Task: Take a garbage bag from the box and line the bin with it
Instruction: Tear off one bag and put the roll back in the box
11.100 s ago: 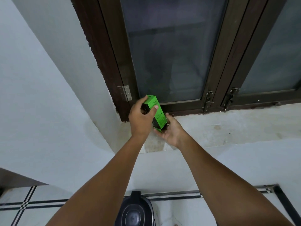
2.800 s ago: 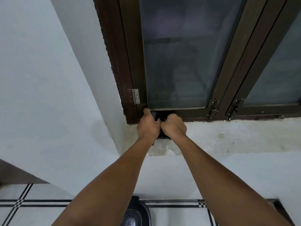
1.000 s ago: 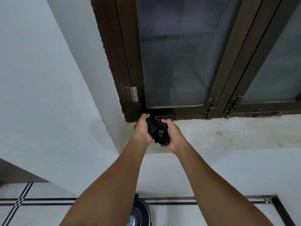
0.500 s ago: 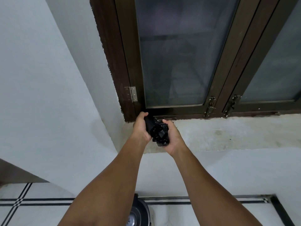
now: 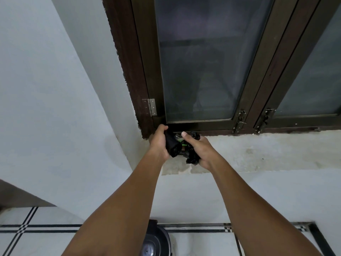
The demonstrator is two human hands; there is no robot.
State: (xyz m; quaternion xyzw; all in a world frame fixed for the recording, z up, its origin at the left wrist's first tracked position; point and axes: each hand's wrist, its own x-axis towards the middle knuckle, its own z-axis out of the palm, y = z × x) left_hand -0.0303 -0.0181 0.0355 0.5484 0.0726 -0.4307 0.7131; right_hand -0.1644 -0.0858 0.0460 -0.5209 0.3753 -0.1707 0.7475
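Observation:
Both hands are raised over the window sill. My left hand (image 5: pixel 159 143) grips a black roll of garbage bags (image 5: pixel 172 145). My right hand (image 5: pixel 198 148) clutches a crumpled black garbage bag (image 5: pixel 192 157), held a little apart from the roll. A sliver of the green box (image 5: pixel 183 144) shows between the two hands, mostly hidden behind them. The dark bin (image 5: pixel 156 240) with its lid stands on the floor below, between my forearms, at the bottom edge of the view.
A rough concrete window sill (image 5: pixel 258 150) runs to the right under a dark wooden window frame (image 5: pixel 145 71) with frosted glass. White walls meet in a corner at the left. The floor (image 5: pixel 27 235) is white tile with black stripes.
The hands have drawn apart: the roll stays in the left hand and the crumpled bag has moved right with the right hand. A bit of the green box shows between them.

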